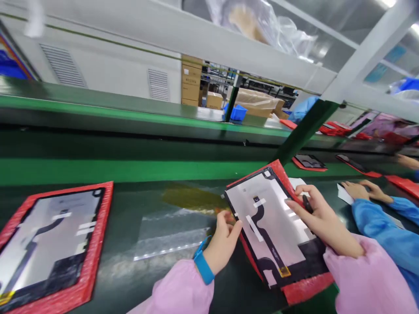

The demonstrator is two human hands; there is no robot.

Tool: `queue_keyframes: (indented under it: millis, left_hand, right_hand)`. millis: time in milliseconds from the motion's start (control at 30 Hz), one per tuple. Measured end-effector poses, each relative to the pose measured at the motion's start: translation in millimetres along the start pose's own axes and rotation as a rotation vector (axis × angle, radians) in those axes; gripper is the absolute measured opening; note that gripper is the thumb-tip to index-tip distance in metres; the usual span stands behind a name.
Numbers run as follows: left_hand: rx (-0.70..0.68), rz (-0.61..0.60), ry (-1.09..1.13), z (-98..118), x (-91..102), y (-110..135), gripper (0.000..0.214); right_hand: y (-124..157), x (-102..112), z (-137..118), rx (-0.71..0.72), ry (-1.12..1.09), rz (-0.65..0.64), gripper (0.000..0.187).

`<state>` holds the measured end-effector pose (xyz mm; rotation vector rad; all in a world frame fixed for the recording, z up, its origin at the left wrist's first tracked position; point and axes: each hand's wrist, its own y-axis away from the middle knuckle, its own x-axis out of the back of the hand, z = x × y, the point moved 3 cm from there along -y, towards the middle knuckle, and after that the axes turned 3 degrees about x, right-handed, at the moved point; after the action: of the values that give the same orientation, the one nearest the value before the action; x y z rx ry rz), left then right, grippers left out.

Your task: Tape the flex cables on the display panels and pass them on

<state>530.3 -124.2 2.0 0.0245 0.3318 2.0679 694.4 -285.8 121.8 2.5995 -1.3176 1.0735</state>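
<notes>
A tablet display panel, silver-backed with a black ribbon cable and white tape strips, is tilted in front of me over a red foam sheet. My right hand grips the panel's right edge, thumb on the silver back. A small dark object, too little shown to name, sticks out between that hand's fingers. At the left edge, my left hand pinches the panel between thumb and fingers. A blue band circles my left wrist.
Another display panel lies on a red foam sheet at the left. Clear plastic film rests on the dark green bench. At right, a co-worker's hands handle a white sheet. A green post rises behind my panel.
</notes>
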Motion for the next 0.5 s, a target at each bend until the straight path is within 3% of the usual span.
queue_keyframes:
  millis: [100, 200, 267, 367, 500]
  left_hand:
    - [-0.062, -0.087, 0.251, 23, 48.3, 40, 0.062]
    - [-0.16, -0.141, 0.556, 35, 100.8, 89, 0.069]
    - [-0.206, -0.06, 0.587, 33, 137.1, 124, 0.069]
    - [-0.258, 0.1, 0.438, 22, 186.1, 178, 0.084]
    - [-0.277, 0.424, 0.156, 8, 244.6, 236, 0.084]
  right_hand:
    - [-4, -43, -44, -0.013, -0.21, 0.041, 0.043]
    - [-9, -105, -83, -0.066, -0.43, 0.007, 0.055]
    - [-10, -152, -107, -0.075, -0.522, -0.019, 0.058]
    - [-5, -226, -138, -0.091, -0.609, -0.079, 0.055]
    - [7, -326, -169, -0.109, -0.644, -0.198, 0.056]
